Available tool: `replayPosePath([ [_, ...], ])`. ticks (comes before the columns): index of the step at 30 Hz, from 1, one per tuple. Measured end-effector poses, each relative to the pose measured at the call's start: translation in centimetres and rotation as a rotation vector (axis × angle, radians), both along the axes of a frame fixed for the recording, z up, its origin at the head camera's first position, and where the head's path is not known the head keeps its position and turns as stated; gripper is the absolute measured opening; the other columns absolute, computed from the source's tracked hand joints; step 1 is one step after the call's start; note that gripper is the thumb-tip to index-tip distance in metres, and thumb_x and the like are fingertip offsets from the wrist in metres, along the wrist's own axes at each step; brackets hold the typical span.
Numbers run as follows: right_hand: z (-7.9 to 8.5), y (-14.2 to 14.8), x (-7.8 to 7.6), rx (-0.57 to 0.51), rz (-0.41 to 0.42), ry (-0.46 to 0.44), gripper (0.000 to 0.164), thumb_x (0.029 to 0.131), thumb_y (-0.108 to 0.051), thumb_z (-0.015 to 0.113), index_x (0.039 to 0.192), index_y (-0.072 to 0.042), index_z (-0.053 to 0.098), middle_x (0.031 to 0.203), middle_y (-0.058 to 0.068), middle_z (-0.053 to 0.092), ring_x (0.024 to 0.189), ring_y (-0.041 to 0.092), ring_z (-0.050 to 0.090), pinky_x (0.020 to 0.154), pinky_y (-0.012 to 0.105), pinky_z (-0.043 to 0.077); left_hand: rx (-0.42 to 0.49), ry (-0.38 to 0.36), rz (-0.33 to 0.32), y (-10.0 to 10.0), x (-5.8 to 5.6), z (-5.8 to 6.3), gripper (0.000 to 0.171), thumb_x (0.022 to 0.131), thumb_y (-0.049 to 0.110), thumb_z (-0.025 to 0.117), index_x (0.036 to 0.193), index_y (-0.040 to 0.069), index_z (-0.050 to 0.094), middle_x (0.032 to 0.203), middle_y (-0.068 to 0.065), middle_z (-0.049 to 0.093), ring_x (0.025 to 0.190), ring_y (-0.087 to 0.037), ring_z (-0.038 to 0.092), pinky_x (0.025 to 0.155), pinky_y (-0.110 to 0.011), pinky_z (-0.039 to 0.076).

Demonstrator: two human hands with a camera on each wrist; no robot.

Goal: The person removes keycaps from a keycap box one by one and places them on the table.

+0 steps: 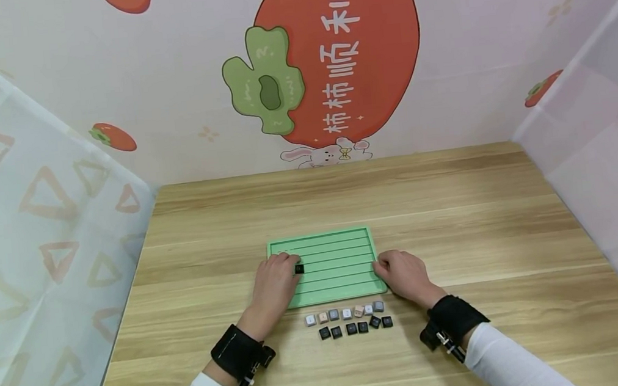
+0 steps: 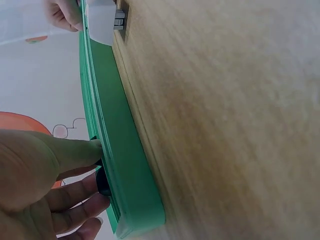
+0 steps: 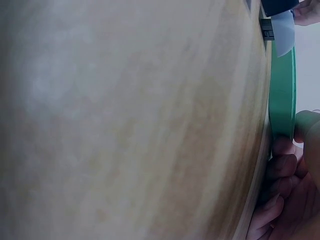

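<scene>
A shallow green tray with ridged rows lies on the table. Over its left part is my left hand, its thumb and fingertips at a small black keycap, which they appear to pinch. In the left wrist view a black keycap shows between thumb and fingers at the tray's edge, partly hidden. My right hand grips the tray's right side; the right wrist view shows the thumb above the rim and curled fingers against the side. Nearer me lie a row of white, beige and grey keycaps and a row of black keycaps.
The wooden table extends around the tray. Behind it stands a printed backdrop, with pale cloth sides at left and right. Each wrist wears a black strap with a camera, the right strap near the table.
</scene>
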State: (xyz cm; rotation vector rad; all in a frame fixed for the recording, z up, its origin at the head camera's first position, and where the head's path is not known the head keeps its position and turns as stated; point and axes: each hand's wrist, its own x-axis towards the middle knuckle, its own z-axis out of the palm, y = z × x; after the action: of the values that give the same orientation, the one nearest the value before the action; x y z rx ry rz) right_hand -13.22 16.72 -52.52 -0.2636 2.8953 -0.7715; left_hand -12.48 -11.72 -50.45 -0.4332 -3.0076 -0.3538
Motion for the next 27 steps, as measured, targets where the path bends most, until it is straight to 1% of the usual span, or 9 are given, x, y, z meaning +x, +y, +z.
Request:
replayPosePath([
  [6, -0.01, -0.06, -0.02, -0.001, -0.002, -0.004, 0.049, 0.099, -0.026, 0.060, 0.057, -0.019, 0.036, 0.053, -0.007, 0.030, 0.048, 0.011, 0.031, 0.051, 0.024, 0.019, -0.011, -0.005, 0.004, 0.09, -0.03, 0.10, 0.025, 0.083, 0.017, 0.083, 0.107, 0.011, 0.077, 0.105, -0.007, 0.076, 0.095, -0.026, 0.068, 0.080, -0.041, 0.054],
  [13, -0.19, -0.11, -0.06, 0.004, -0.003, 0.000, 0.049, 0.099, -0.026, 0.060, 0.057, -0.020, 0.035, 0.053, -0.007, 0.030, 0.048, 0.011, 0.031, 0.051, 0.024, 0.019, -0.033, 0.005, 0.002, 0.14, -0.01, 0.22, 0.020, 0.085, 0.016, 0.081, 0.104, 0.012, 0.078, 0.105, -0.005, 0.076, 0.093, -0.026, 0.068, 0.077, -0.040, 0.053],
  [17, -0.11, -0.10, -0.05, 0.000, -0.005, 0.001, 0.049, 0.099, -0.027, 0.060, 0.057, -0.020, 0.035, 0.053, -0.007, 0.029, 0.048, 0.011, 0.030, 0.051, 0.024, 0.018, -0.025, 0.020, 0.004, 0.15, -0.01, 0.37, 0.018, 0.085, 0.014, 0.080, 0.103, 0.012, 0.077, 0.103, -0.005, 0.077, 0.091, -0.025, 0.068, 0.076, -0.039, 0.053],
  [22, 0.04, -0.07, -0.02, -0.001, -0.011, 0.010, 0.050, 0.098, -0.026, 0.060, 0.057, -0.020, 0.034, 0.053, -0.007, 0.028, 0.048, 0.010, 0.028, 0.051, 0.024, 0.017, 0.005, 0.045, -0.004, 0.16, 0.09, 0.72, 0.020, 0.083, 0.012, 0.082, 0.102, 0.009, 0.077, 0.099, -0.006, 0.077, 0.088, -0.024, 0.068, 0.075, -0.039, 0.054],
  [27, 0.13, -0.10, 0.00, 0.006, -0.015, 0.002, 0.049, 0.098, -0.026, 0.060, 0.057, -0.020, 0.034, 0.053, -0.007, 0.028, 0.049, 0.010, 0.029, 0.051, 0.024, 0.018, 0.022, 0.064, -0.005, 0.13, 0.30, 0.96, 0.022, 0.082, 0.012, 0.083, 0.103, 0.008, 0.077, 0.099, -0.007, 0.077, 0.089, -0.024, 0.069, 0.078, -0.039, 0.055],
])
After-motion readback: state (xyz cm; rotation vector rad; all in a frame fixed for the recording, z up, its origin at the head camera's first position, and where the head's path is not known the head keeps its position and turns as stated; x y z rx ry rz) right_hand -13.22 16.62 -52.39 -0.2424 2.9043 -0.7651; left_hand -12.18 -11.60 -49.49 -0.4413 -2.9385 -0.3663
